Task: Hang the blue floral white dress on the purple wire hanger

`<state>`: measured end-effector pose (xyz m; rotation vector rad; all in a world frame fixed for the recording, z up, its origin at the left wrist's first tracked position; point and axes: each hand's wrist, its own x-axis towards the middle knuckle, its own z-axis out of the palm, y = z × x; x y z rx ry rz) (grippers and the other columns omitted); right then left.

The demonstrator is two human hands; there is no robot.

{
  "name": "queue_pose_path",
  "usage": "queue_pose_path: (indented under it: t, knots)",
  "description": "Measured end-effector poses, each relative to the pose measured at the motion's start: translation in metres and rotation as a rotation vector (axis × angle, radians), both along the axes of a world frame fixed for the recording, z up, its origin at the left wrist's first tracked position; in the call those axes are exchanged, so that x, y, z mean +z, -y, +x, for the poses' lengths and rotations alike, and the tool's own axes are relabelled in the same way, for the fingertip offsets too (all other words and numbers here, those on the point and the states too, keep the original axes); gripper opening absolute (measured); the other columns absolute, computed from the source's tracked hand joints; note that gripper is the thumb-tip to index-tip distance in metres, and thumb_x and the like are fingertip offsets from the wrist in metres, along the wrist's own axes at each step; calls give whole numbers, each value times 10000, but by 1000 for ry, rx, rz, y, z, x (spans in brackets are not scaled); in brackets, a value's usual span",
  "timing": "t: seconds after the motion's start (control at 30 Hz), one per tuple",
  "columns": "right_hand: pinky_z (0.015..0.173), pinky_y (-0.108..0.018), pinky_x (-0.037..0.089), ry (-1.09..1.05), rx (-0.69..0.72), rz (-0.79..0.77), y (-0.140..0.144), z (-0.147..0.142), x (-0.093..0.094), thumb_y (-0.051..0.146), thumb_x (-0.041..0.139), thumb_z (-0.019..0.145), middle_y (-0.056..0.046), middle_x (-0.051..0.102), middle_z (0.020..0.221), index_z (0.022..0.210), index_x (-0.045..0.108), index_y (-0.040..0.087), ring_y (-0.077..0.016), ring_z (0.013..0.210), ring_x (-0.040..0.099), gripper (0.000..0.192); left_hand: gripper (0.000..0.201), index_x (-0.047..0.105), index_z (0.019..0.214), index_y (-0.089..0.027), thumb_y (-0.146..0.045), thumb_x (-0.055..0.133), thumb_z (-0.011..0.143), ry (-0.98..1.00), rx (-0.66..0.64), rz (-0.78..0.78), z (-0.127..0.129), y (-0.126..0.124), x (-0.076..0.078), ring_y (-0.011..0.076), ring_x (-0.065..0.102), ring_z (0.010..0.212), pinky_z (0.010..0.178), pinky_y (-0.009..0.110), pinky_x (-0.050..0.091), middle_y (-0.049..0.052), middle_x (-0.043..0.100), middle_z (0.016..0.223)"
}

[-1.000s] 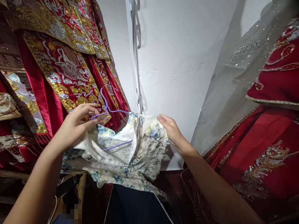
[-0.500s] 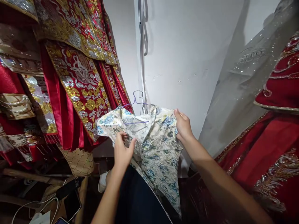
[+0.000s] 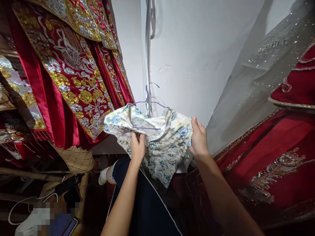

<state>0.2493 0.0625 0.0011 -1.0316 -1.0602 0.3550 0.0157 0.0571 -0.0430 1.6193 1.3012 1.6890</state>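
Observation:
A cream garment (image 3: 157,137) printed with blue and yellow flowers hangs on a thin purple wire hanger (image 3: 147,101) in front of the white wall. My left hand (image 3: 137,146) pinches the garment's front near the collar, just under the hanger's bar. At the garment's right shoulder edge, my right hand (image 3: 199,137) grips the cloth. The hanger's hook rises beside a vertical white strip (image 3: 147,49) on the wall.
Red robes with gold and silver embroidery (image 3: 71,68) hang close on the left. A red embroidered gown (image 3: 283,147) and a sheer beaded veil (image 3: 248,88) fill the right. Below lie a quilted tan bag (image 3: 76,159), cables, a phone and a white shoe (image 3: 103,175).
The garment and hanger have risen and spread out flatter. My left hand shifted from the hanger's left end to the collar area; my right hand stayed on the right shoulder.

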Motion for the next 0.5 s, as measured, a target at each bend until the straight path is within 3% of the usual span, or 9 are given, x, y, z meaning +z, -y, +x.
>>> queue_pose_path:
  t: [0.07, 0.17, 0.27, 0.37, 0.43, 0.5]
  knots:
    - [1137, -492, 398, -138, 18, -73, 4, 0, -6, 684, 570, 849, -141, 579, 1400, 1317, 595, 201, -316, 1383, 458, 674, 241, 502, 1006, -224, -446, 407, 1001, 0, -28, 1, 8, 0, -8, 208, 606, 810, 740, 316, 448, 55, 602, 872]
    - [1152, -475, 379, -245, 29, -130, 2, 0, -5, 650, 628, 830, -131, 554, 1434, 1296, 607, 196, -304, 1385, 459, 651, 164, 498, 922, -214, -375, 517, 948, 43, -87, -11, 14, -8, -15, 191, 596, 783, 729, 304, 457, 52, 601, 869]
    - [1066, -457, 466, -267, 15, -107, 14, -1, -19, 606, 648, 830, -131, 632, 1331, 1249, 629, 196, -296, 1281, 562, 587, 95, 506, 838, -206, -281, 517, 896, 148, -165, -60, 8, -15, -18, 162, 561, 677, 682, 288, 472, 15, 558, 741]
    - [855, -423, 562, -291, -70, -102, 50, -12, -62, 523, 699, 799, -101, 729, 1083, 1166, 655, 195, -264, 975, 694, 494, 119, 535, 812, -202, -247, 451, 884, 215, -219, -92, -5, -7, -21, 144, 518, 595, 642, 272, 472, -24, 470, 619]
    - [745, -379, 566, -337, -66, -181, 77, -24, -96, 482, 689, 812, -68, 740, 880, 1075, 682, 199, -226, 786, 692, 387, 108, 565, 840, -204, -254, 474, 870, 230, -188, -97, -13, 2, -22, 143, 523, 614, 657, 267, 470, -24, 486, 639]
    - [638, -360, 551, -444, 111, -335, 96, -37, -120, 463, 735, 760, -54, 728, 769, 1020, 689, 204, -216, 657, 664, 370, 123, 609, 914, -215, -282, 521, 860, 143, -119, -93, -17, 4, -22, 163, 578, 741, 729, 281, 479, 12, 574, 795]
